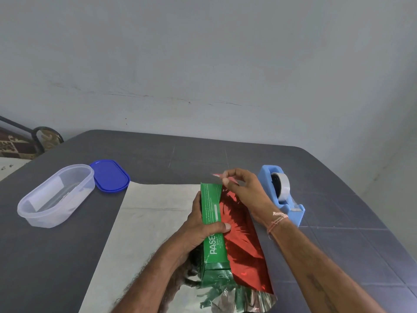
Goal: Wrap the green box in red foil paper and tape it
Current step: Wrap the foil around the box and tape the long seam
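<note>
On the dark table, near centre, green box is lying lengthwise near-to-far on the foil sheet, pale back face spreading out left. Red foil paper is lying up against the box's right side, red face showing. Left hand is gripping the box from the left, fingers curled round it, thumb pressing across the top onto the foil edge. Right hand is pinching the foil's far corner between thumb and forefinger, other fingers loosely curled. Blue tape dispenser is sitting just right of that hand. Far left, clear oval container is standing open, blue lid lying just beside it
</note>
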Motion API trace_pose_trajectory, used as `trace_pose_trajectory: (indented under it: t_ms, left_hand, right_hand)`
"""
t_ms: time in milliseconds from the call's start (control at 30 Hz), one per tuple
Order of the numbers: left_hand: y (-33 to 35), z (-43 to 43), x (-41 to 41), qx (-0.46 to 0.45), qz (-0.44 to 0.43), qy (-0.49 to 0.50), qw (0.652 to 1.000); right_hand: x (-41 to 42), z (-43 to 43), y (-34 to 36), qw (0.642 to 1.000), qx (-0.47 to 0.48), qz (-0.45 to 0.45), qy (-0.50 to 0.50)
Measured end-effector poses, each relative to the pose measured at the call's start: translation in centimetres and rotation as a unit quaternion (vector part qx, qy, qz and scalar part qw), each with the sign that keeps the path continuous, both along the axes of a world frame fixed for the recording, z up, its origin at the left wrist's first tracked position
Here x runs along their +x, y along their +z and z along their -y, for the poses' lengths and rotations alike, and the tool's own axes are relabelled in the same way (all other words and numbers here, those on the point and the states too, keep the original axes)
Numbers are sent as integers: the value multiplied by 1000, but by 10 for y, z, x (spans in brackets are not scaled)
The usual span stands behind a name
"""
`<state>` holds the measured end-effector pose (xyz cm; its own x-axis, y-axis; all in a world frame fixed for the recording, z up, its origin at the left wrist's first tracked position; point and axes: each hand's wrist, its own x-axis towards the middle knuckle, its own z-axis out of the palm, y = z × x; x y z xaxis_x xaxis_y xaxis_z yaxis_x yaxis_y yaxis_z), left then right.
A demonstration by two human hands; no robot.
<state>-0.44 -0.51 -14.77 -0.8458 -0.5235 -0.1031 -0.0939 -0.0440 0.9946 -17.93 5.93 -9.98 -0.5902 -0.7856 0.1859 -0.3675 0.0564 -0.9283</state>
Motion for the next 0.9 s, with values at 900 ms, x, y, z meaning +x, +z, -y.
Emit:
trace_pose_trajectory:
  t_ms: [900]
  left_hand:
    - [2, -1, 0, 1, 12, -3, 1000]
  right_hand:
    - [-9, -1, 17, 985, 136, -92, 56]
